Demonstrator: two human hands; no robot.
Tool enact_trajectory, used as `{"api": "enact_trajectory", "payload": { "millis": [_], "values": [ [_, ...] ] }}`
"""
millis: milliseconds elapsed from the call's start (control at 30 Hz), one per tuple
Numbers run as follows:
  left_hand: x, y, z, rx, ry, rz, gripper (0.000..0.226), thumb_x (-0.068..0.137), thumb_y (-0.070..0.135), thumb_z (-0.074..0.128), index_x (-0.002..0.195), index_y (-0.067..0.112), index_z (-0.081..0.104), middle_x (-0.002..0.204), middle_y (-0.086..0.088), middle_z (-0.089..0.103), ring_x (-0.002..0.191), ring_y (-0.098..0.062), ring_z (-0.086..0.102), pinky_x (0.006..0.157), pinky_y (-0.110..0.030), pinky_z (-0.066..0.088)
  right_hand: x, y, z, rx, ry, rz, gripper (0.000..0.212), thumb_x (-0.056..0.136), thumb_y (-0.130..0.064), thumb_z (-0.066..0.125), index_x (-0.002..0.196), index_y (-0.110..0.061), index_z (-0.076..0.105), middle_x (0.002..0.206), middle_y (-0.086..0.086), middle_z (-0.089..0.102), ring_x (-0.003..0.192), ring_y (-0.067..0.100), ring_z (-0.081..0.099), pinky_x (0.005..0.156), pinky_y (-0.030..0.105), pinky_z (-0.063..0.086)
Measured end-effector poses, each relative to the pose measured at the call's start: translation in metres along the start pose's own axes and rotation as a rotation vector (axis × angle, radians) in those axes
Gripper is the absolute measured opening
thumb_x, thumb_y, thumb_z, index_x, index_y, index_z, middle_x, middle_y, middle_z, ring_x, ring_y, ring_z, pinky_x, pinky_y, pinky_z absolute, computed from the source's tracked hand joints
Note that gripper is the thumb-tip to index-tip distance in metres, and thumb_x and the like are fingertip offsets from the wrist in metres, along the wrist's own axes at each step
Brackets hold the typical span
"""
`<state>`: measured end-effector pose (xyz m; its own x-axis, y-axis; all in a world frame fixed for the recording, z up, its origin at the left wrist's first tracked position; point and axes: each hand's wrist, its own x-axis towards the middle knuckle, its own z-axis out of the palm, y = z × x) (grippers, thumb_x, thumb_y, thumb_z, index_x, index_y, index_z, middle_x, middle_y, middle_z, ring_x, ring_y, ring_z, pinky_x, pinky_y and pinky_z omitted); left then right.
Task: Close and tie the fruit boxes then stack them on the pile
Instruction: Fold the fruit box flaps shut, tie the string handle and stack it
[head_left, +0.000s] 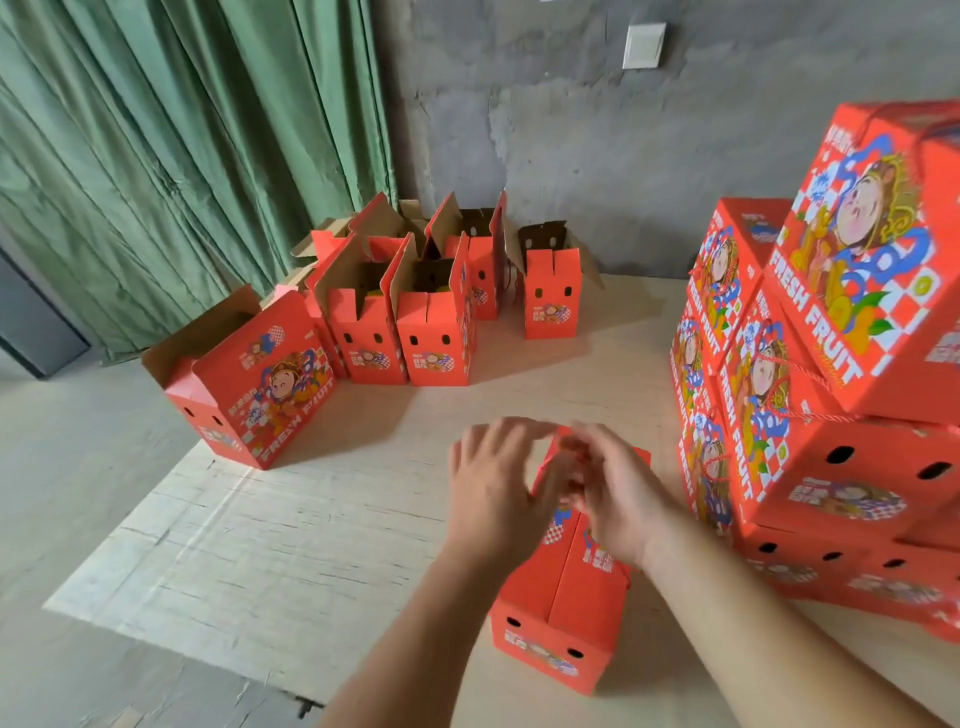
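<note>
A red fruit box stands in front of me on the wooden board, its top flaps folded together. Both hands are over its top. My left hand has its fingers spread and loosely bent at the left of the flaps. My right hand pinches something red at the top of the box, probably the cord, though motion blur hides the detail. The pile of closed, tied boxes rises at the right, several high.
Several open boxes with raised flaps stand in a cluster at the back, and one larger open box sits at the left. The wooden board lies on a concrete floor. Green curtain and grey wall behind.
</note>
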<state>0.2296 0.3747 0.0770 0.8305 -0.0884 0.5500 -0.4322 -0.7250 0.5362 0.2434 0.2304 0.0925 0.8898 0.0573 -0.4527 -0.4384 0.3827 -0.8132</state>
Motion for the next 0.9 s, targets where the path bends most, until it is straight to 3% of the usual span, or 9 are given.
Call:
{"api": "enact_trajectory", "payload": {
  "millis": [67, 133, 267, 400, 533, 633, 700, 800, 900],
  "values": [
    [0.009, -0.009, -0.023, -0.194, 0.185, -0.079, 0.023, 0.100, 0.041, 0.053, 0.116, 0.032, 0.066, 0.105, 0.017, 0.066, 0.100, -0.008, 0.061, 0.085, -0.022, 0.044, -0.003, -0.030, 0.002, 0.009, 0.039, -0.046, 0.024, 0.097, -0.033, 0.055, 0.077, -0.021, 0.053, 0.061, -0.004, 0.036, 0.052, 0.016, 0.038, 0.059, 0.034, 0.028],
    [0.013, -0.015, -0.035, -0.418, 0.246, -0.305, 0.014, 0.098, 0.039, 0.052, 0.105, 0.038, 0.064, 0.100, 0.020, 0.067, 0.097, -0.004, 0.063, 0.076, -0.009, 0.043, -0.012, -0.071, 0.013, 0.037, -0.006, -0.143, 0.026, 0.098, -0.032, 0.053, 0.075, -0.021, 0.049, 0.061, -0.005, 0.032, 0.053, 0.016, 0.035, 0.059, 0.032, 0.032],
    [0.007, -0.025, -0.029, -0.877, -0.201, -0.725, 0.043, 0.105, 0.047, 0.038, 0.104, 0.037, 0.081, 0.110, 0.015, 0.077, 0.115, -0.009, 0.068, 0.094, -0.026, 0.048, -0.050, -0.150, 0.052, 0.085, -0.334, -0.337, 0.024, 0.094, -0.037, 0.055, 0.079, -0.019, 0.062, 0.062, -0.004, 0.039, 0.056, 0.016, 0.044, 0.073, 0.033, 0.055],
    [0.002, -0.036, -0.025, -1.069, -0.390, -0.635, 0.045, 0.107, 0.043, 0.033, 0.130, 0.033, 0.070, 0.140, 0.006, 0.066, 0.137, -0.013, 0.055, 0.114, -0.041, 0.040, -0.063, -0.162, 0.078, 0.006, -0.438, -0.348, 0.022, 0.095, -0.035, 0.055, 0.085, -0.018, 0.065, 0.064, -0.002, 0.045, 0.058, 0.018, 0.048, 0.068, 0.035, 0.055],
    [-0.007, -0.035, -0.016, -1.048, -0.640, -0.613, 0.053, 0.101, 0.063, 0.034, 0.137, 0.040, 0.064, 0.143, 0.010, 0.064, 0.136, -0.007, 0.055, 0.115, -0.040, 0.038, -0.037, -0.132, 0.079, -0.197, -0.048, -0.291, 0.023, 0.098, -0.031, 0.055, 0.077, -0.022, 0.053, 0.057, -0.005, 0.041, 0.050, 0.015, 0.043, 0.065, 0.032, 0.044],
    [-0.020, -0.034, -0.006, -1.035, -0.659, -0.572, 0.064, 0.092, 0.077, 0.049, 0.146, 0.043, 0.053, 0.143, 0.018, 0.062, 0.132, -0.002, 0.057, 0.113, -0.037, 0.043, -0.025, -0.122, 0.066, -0.267, 0.173, -0.216, 0.025, 0.096, -0.033, 0.054, 0.073, -0.024, 0.048, 0.055, -0.007, 0.033, 0.048, 0.015, 0.038, 0.063, 0.032, 0.038],
    [-0.022, -0.035, -0.004, -1.073, -0.639, -0.548, 0.077, 0.087, 0.081, 0.055, 0.149, 0.036, 0.051, 0.144, 0.011, 0.062, 0.134, -0.008, 0.058, 0.110, -0.033, 0.049, -0.027, -0.134, 0.065, -0.286, 0.165, -0.213, 0.026, 0.097, -0.035, 0.052, 0.074, -0.024, 0.049, 0.055, -0.008, 0.033, 0.047, 0.015, 0.039, 0.065, 0.032, 0.039],
    [-0.005, -0.033, -0.017, -1.155, -0.553, -0.489, 0.079, 0.095, 0.078, 0.041, 0.155, 0.026, 0.045, 0.149, -0.004, 0.059, 0.140, -0.023, 0.054, 0.110, -0.040, 0.050, -0.050, -0.178, 0.084, -0.297, 0.019, -0.345, 0.025, 0.100, -0.036, 0.050, 0.089, -0.016, 0.062, 0.058, -0.006, 0.044, 0.050, 0.015, 0.048, 0.064, 0.029, 0.049],
    [0.029, -0.031, -0.036, -1.129, -0.461, -0.412, 0.071, 0.099, 0.077, 0.037, 0.157, 0.037, 0.040, 0.156, 0.005, 0.052, 0.144, -0.016, 0.049, 0.112, -0.045, 0.044, -0.077, -0.225, 0.110, -0.287, -0.102, -0.549, 0.030, 0.099, -0.035, 0.051, 0.111, -0.011, 0.064, 0.065, -0.003, 0.056, 0.054, 0.016, 0.055, 0.066, 0.029, 0.056]
  ]
}}
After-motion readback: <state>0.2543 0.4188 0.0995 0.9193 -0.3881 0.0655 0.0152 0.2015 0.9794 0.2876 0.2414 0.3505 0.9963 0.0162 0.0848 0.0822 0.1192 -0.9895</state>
